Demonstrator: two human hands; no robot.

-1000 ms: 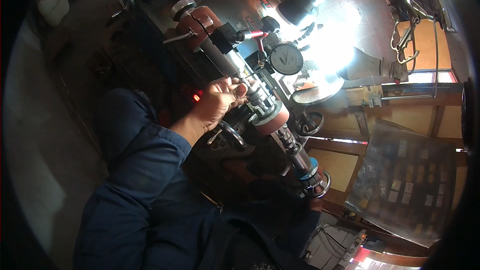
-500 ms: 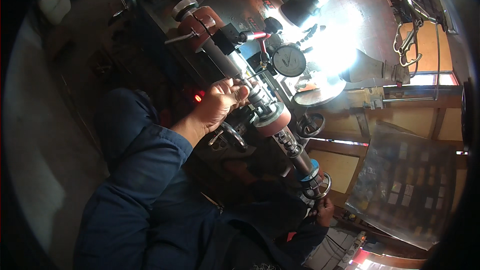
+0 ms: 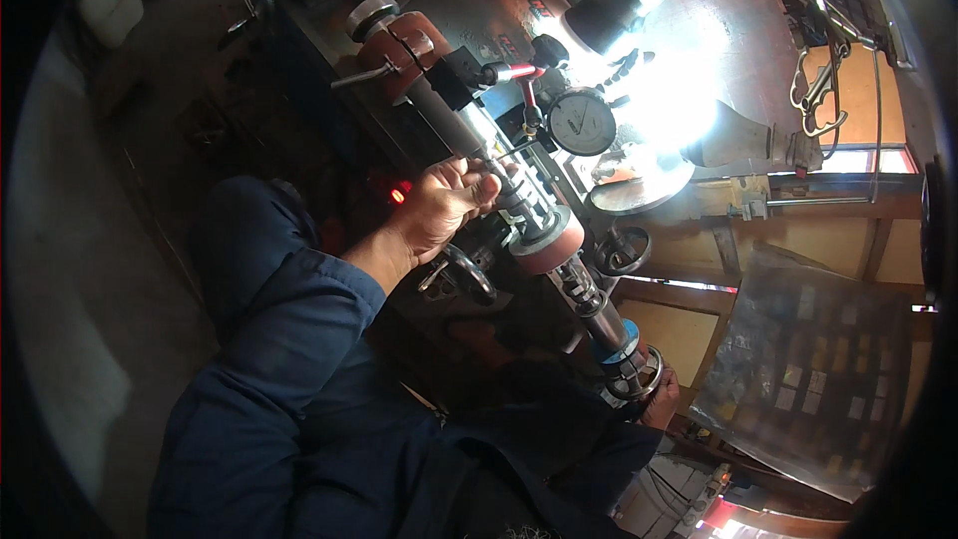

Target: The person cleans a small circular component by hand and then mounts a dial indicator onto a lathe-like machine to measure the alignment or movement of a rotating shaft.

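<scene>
Left hand: fingers pinching lobed shaft, one o'clock of centre, seemingly steadying it | right hand: at metal ring, four o'clock, cannot tell grip | dial gauge: beyond, likely angled for reading

The lobed shaft is metallic grey, the thick ring brick red with a grey face, the collar bright blue. The dial gauge has a whitish face with dark markings; its holder arm is red. The sleeve is plain navy, the lamp head black.
</scene>
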